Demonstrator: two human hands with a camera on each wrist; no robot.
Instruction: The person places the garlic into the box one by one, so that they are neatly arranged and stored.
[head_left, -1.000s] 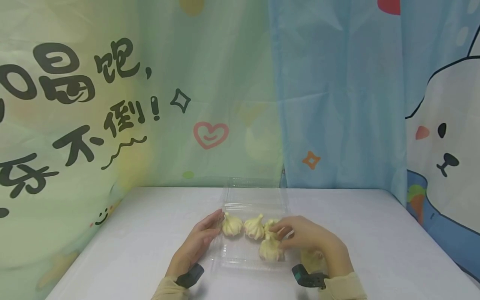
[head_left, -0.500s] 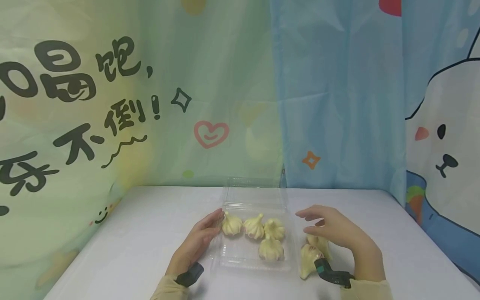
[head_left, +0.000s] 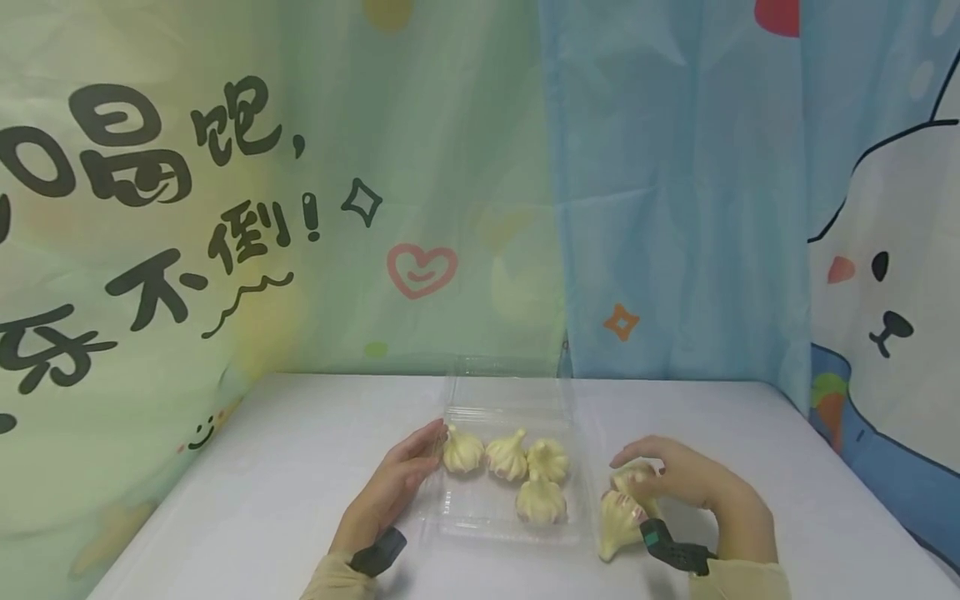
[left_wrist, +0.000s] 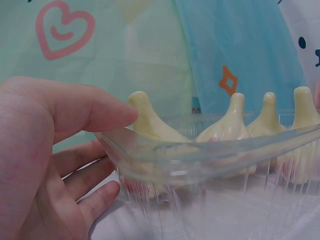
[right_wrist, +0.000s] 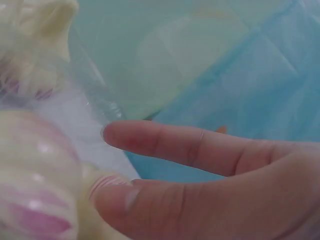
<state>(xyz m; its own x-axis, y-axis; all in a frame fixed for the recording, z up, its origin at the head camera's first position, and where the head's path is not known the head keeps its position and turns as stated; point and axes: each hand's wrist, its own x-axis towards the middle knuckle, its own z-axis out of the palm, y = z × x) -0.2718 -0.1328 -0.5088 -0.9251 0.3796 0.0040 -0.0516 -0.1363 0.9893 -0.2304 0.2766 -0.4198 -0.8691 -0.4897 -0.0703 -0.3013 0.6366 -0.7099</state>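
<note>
The left hand (head_left: pixel 393 487) is holding the left edge of a clear container (head_left: pixel 480 504), and in the left wrist view its thumb is hooking over the rim at a corner while the other fingers are bending loosely against the outside of the wall, so the digits are clamping the plastic between them. The right hand (head_left: pixel 686 475) is hovering beyond the container's right edge, its thumb and index finger spreading apart with a gap between them; whether the thumb is touching a bulb, the pictures are not showing clearly.

Under that right hand two garlic bulbs are lying on the white table (head_left: pixel 247 492): the farther loose bulb (head_left: pixel 633 479), partly covered by the fingers, and the nearer loose bulb (head_left: pixel 620 527), which is tilting with its stem toward the person.

Inside the container four more are sitting stem-up. The left bulb (head_left: pixel 462 452) is filling the far-left corner, the middle bulb (head_left: pixel 507 458) is standing beside it along the far edge, the right bulb (head_left: pixel 548 461) is occupying the far-right corner, and the front bulb (head_left: pixel 542 502) is resting nearer the close right corner, its stem overlapping the one behind.

A clear lid (head_left: pixel 510 392) is extending from the container's far edge toward the table's far edge, and a green curtain (head_left: pixel 465 167) and a blue curtain (head_left: pixel 675 167) are hanging behind
</note>
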